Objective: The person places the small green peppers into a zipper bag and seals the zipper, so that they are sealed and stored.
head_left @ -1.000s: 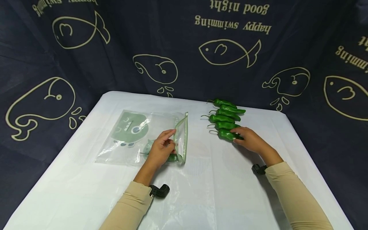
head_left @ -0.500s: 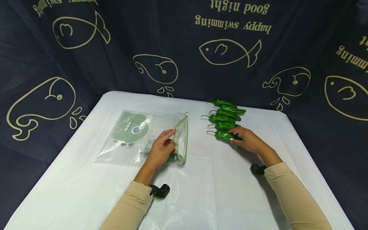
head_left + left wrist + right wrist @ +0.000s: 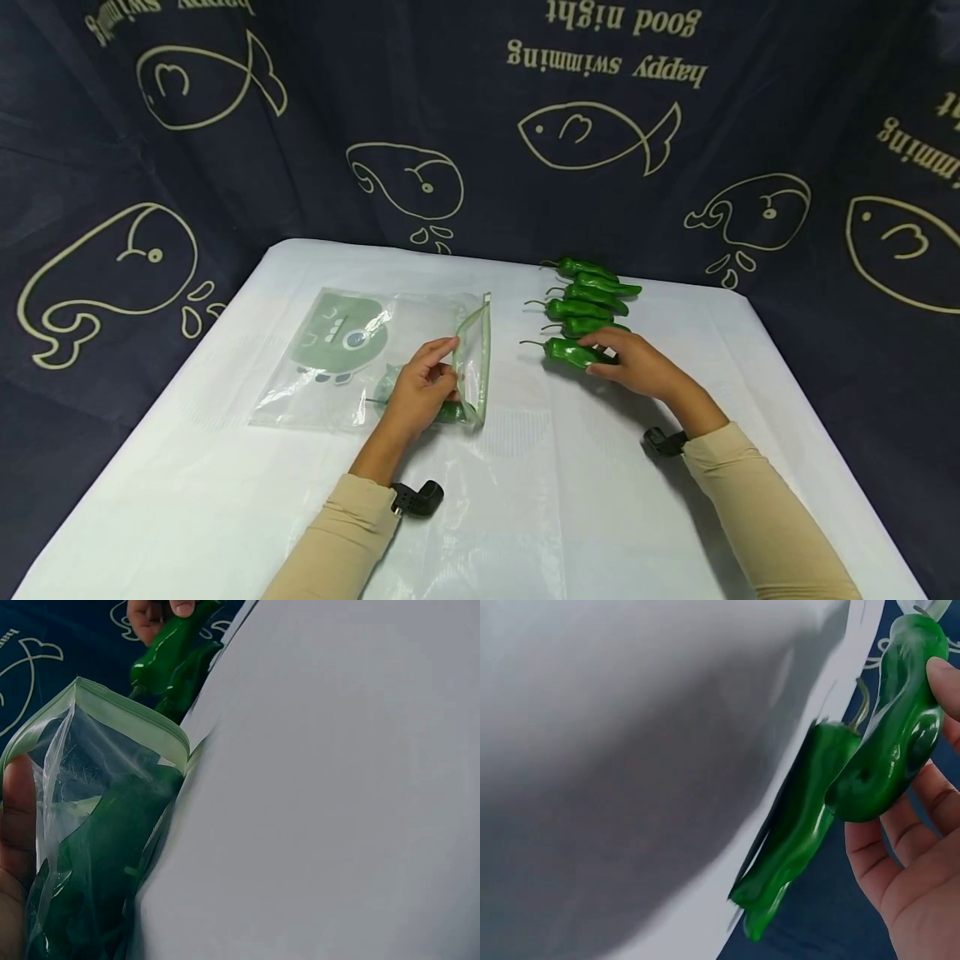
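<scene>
My right hand pinches a glossy green pepper between thumb and fingers, its thin stem pointing left. In the right wrist view, this held pepper is raised off the table. The left hand grips the mouth of a clear zip bag with a green edge and printed cartoon figures. That mouth gapes towards the right. Inside the bag, near the opening, lies green pepper, seen through the plastic in the left wrist view; part of it is hidden by the left hand in the head view.
Several more green peppers lie in a row behind the right hand, stems to the left. The white-covered table ends at the back against a dark blue cloth with fish drawings. Each wrist wears a black camera.
My right hand has drawn the nearest pepper leftward, away from the end of the row and towards the bag. The left hand and the bag have stayed in place.
</scene>
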Action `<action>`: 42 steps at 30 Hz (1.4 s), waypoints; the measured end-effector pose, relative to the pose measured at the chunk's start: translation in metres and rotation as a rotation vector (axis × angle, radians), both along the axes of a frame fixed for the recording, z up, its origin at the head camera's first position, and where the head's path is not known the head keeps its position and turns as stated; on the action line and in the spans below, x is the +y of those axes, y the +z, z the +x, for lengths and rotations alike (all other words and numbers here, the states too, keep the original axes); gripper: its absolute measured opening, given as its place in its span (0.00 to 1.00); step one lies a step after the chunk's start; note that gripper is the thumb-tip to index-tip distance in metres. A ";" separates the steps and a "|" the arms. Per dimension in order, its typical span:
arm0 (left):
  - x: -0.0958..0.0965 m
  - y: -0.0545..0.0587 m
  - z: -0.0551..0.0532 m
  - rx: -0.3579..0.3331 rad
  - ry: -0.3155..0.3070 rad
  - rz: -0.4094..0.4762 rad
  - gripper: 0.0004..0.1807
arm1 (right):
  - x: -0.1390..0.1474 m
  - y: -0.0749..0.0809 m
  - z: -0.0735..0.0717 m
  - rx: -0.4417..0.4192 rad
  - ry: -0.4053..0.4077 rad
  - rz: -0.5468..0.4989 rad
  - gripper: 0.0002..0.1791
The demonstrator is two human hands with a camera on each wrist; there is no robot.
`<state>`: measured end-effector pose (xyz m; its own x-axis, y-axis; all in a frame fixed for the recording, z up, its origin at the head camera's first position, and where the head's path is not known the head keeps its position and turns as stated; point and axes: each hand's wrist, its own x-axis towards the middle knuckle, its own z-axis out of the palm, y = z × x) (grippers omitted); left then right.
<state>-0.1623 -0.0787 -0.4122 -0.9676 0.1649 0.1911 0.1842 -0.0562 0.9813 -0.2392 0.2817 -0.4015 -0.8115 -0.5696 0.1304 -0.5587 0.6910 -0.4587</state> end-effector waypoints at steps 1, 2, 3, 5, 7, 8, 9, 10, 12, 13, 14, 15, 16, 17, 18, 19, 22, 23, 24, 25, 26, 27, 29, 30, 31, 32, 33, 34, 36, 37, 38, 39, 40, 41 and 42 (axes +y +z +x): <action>0.000 0.000 0.000 0.000 -0.001 0.001 0.29 | -0.001 0.000 0.000 0.009 0.010 -0.010 0.24; 0.000 0.000 0.000 0.001 -0.001 0.001 0.29 | -0.003 0.000 0.000 0.017 0.022 -0.021 0.24; 0.000 0.001 0.000 0.001 0.000 0.001 0.29 | -0.004 0.000 0.000 0.022 0.033 -0.032 0.24; 0.000 0.001 0.001 -0.002 0.003 0.003 0.29 | -0.008 0.000 0.000 0.031 0.053 -0.047 0.24; 0.000 0.002 0.001 -0.004 0.007 0.003 0.29 | -0.012 0.001 0.001 0.024 0.064 -0.053 0.23; 0.000 0.002 0.001 -0.004 0.009 0.002 0.29 | -0.014 0.002 0.001 0.015 0.069 -0.056 0.23; 0.000 0.002 0.001 -0.004 0.011 0.002 0.29 | -0.016 0.003 0.001 0.005 0.071 -0.056 0.23; 0.000 0.003 0.001 -0.005 0.012 0.000 0.29 | -0.019 0.004 0.002 -0.006 0.073 -0.055 0.24; 0.000 0.004 0.001 -0.003 0.014 -0.008 0.29 | -0.024 0.006 0.002 -0.024 0.075 -0.049 0.24; 0.000 0.004 0.001 -0.002 0.016 -0.012 0.29 | -0.026 0.007 0.003 -0.030 0.077 -0.046 0.24; 0.000 0.004 0.001 -0.002 0.018 -0.013 0.29 | -0.029 0.007 0.003 -0.033 0.083 -0.048 0.24; 0.000 0.005 0.001 -0.003 0.019 -0.016 0.29 | -0.031 0.008 0.003 -0.035 0.089 -0.048 0.24; 0.000 0.005 0.001 -0.004 0.021 -0.018 0.28 | -0.034 0.008 0.003 -0.036 0.095 -0.048 0.24; 0.000 0.005 0.001 -0.005 0.023 -0.021 0.28 | -0.036 0.008 0.004 -0.034 0.103 -0.047 0.24; 0.000 0.005 0.001 -0.007 0.024 -0.022 0.28 | -0.039 0.008 0.004 -0.031 0.112 -0.047 0.23; 0.000 0.004 0.001 -0.008 0.025 -0.023 0.28 | -0.041 0.008 0.004 -0.030 0.121 -0.049 0.23; 0.000 0.003 0.001 -0.008 0.026 -0.026 0.29 | -0.047 0.006 0.006 -0.026 0.144 -0.058 0.23; 0.000 0.003 0.001 -0.006 0.026 -0.026 0.29 | -0.048 0.006 0.007 -0.025 0.150 -0.062 0.23; 0.000 0.002 0.001 -0.004 0.026 -0.024 0.29 | -0.050 0.005 0.007 -0.026 0.156 -0.069 0.23; 0.000 0.002 0.001 -0.002 0.026 -0.023 0.29 | -0.052 0.005 0.008 -0.027 0.163 -0.077 0.23; -0.001 0.001 0.001 0.000 0.025 -0.022 0.29 | -0.055 0.005 0.008 -0.029 0.172 -0.083 0.23; -0.001 0.001 0.001 -0.001 0.026 -0.024 0.29 | -0.057 0.003 0.009 -0.027 0.179 -0.088 0.23; -0.001 0.001 0.002 -0.004 0.027 -0.024 0.29 | -0.062 0.002 0.010 -0.025 0.194 -0.093 0.23; -0.001 0.000 0.002 -0.005 0.028 -0.024 0.29 | -0.065 0.001 0.010 -0.022 0.203 -0.091 0.23; -0.002 0.000 0.002 -0.006 0.028 -0.023 0.29 | -0.067 0.000 0.010 -0.019 0.210 -0.088 0.22; -0.002 0.000 0.002 -0.006 0.027 -0.023 0.30 | -0.069 0.000 0.011 -0.019 0.214 -0.083 0.22; -0.002 0.000 0.002 -0.005 0.028 -0.020 0.30 | -0.071 -0.001 0.011 -0.018 0.217 -0.080 0.22; -0.001 -0.001 0.001 -0.001 0.026 -0.015 0.30 | -0.073 0.000 0.011 -0.018 0.222 -0.077 0.22; -0.001 -0.001 0.000 0.007 0.020 -0.007 0.30 | -0.076 0.000 0.011 -0.016 0.227 -0.069 0.22; 0.000 -0.002 0.000 0.009 0.016 -0.003 0.30 | -0.077 0.000 0.010 -0.015 0.229 -0.066 0.22; 0.000 -0.002 -0.001 0.009 0.013 0.001 0.30 | -0.079 0.000 0.010 -0.016 0.231 -0.063 0.22; 0.000 -0.002 -0.001 0.008 0.012 0.006 0.30 | -0.081 0.000 0.009 -0.017 0.234 -0.061 0.22; 0.000 -0.002 -0.001 0.006 0.010 0.010 0.30 | -0.083 -0.001 0.009 -0.018 0.235 -0.057 0.22; 0.000 -0.002 -0.001 0.004 0.010 0.012 0.30 | -0.085 -0.001 0.008 -0.021 0.240 -0.057 0.22; 0.000 -0.002 -0.001 0.002 0.010 0.011 0.30 | -0.087 -0.002 0.008 -0.025 0.247 -0.059 0.22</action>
